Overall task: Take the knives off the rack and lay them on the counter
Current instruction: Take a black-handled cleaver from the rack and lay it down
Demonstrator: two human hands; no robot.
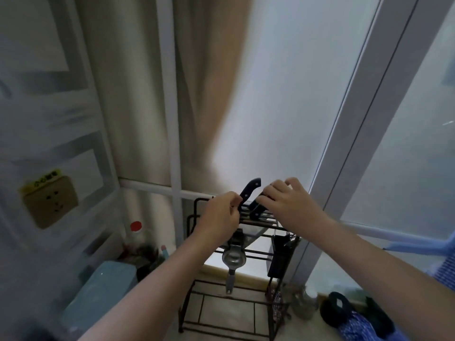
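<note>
A black wire rack (194, 217) stands on the counter in front of a window. Dark-handled knives stick up from its top slots. My left hand (220, 215) pinches the lower end of the tallest knife handle (251, 189), which leans up and to the right. My right hand (286, 204) is closed over the handles of two other knives (256, 209) beside it; their blades are hidden inside the rack.
A metal squeezer (233, 258) hangs under the rack, and a black utensil holder (280, 254) hangs on its right side. A red-capped bottle (135, 228) and a teal box (103, 286) sit to the left. Dark fabric items (354, 313) lie at the lower right.
</note>
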